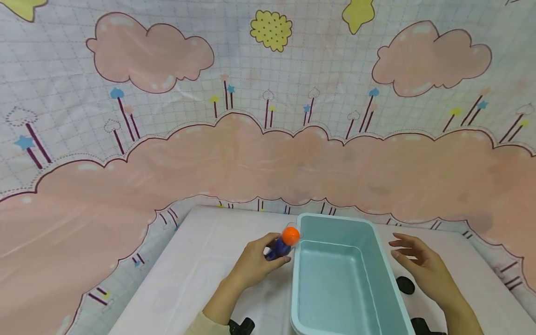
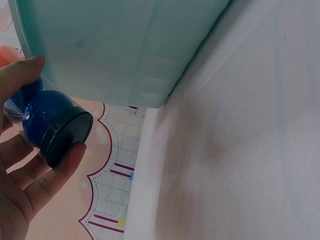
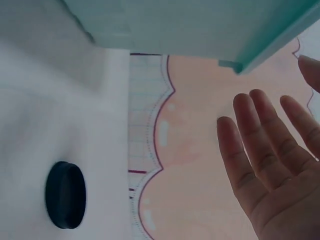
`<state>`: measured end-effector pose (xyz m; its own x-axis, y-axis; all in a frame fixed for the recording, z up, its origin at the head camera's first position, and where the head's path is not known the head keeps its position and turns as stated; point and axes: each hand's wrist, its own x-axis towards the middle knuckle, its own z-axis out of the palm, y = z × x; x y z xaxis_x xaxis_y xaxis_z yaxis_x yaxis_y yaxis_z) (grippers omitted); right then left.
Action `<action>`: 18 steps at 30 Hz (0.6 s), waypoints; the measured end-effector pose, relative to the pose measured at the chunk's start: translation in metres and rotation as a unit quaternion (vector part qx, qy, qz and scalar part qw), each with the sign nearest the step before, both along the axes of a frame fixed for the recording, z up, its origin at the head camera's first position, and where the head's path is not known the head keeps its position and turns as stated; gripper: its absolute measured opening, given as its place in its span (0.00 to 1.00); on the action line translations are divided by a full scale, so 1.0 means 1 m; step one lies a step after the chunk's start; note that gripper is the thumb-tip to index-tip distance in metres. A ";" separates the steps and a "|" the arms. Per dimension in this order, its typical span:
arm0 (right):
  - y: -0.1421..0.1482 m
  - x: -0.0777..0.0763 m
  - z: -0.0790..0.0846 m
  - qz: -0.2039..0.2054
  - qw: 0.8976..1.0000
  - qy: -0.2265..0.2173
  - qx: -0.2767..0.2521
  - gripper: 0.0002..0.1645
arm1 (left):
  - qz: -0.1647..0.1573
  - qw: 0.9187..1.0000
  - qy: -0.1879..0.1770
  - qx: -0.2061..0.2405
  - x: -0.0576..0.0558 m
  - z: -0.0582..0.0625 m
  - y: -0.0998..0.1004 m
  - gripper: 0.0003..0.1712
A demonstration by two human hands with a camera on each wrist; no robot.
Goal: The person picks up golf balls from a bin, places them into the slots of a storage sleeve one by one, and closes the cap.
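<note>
My left hand [image 1: 253, 265] grips a clear tube of balls [image 1: 279, 249] beside the left rim of a light teal plastic bin [image 1: 295, 288]. An orange ball [image 1: 291, 236] sits at the tube's upper end, and blue balls [image 2: 47, 114] show below it. A black cap [image 2: 70, 135] covers the lower end, with fingertips against it in the left wrist view. On the bin's other side, my right hand [image 1: 427, 270] hovers with loosely bent fingers and holds nothing. Near it, a round black lid [image 1: 405, 285] lies on the white table.
The bin stands on the white-covered table [image 1: 180, 274], and its inside shows a bare floor. Black objects [image 1: 242, 326] lie at the front edge left of the bin, with another black piece [image 1: 423, 326] at its right. A patterned cloth [image 1: 268, 163] hangs behind.
</note>
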<state>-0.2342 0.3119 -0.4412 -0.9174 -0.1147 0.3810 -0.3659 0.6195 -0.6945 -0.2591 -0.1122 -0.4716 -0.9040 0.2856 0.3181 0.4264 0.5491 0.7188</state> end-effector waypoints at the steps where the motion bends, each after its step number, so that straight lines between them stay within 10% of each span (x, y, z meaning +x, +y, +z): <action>1: 0.002 -0.001 -0.002 -0.002 1.000 0.001 -0.002 0.28 | 0.001 1.000 0.000 0.000 0.000 0.000 0.001 0.33; 18: 0.032 -0.006 -0.011 -0.080 0.986 -0.096 0.114 0.34 | 0.001 1.000 0.005 0.009 0.000 0.003 0.004 0.31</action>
